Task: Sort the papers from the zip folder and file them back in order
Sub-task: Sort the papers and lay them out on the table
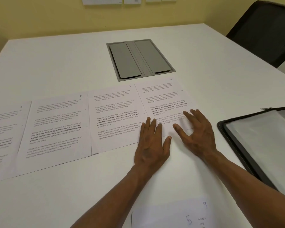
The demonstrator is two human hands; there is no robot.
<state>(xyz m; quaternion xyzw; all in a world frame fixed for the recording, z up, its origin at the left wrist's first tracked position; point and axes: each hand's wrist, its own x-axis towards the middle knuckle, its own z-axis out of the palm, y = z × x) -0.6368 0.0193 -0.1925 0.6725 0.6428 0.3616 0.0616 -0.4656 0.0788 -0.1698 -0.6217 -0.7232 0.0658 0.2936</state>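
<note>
Several printed sheets lie side by side in a row on the white table point(56, 66). The rightmost sheet point(163, 97) carries a handwritten 4 at its top corner. Left of it lie a sheet point(115, 116) whose handwritten number I cannot read, the sheet marked 2 point(56, 127) and one more sheet point(3, 132) cut off at the left edge. My left hand point(152, 142) rests flat on the bottom edge of the sheet marked 4. My right hand point(196, 130) touches that same sheet with spread, slightly bent fingers. The open black zip folder point(247, 153) lies at the right.
Loose sheets marked 5 and 9 point(171, 214) lie at the table's near edge. A grey cable hatch point(140, 58) is set into the table behind the row. A black chair point(266, 30) stands at the far right. Wall sockets point(112, 0) line the yellow wall.
</note>
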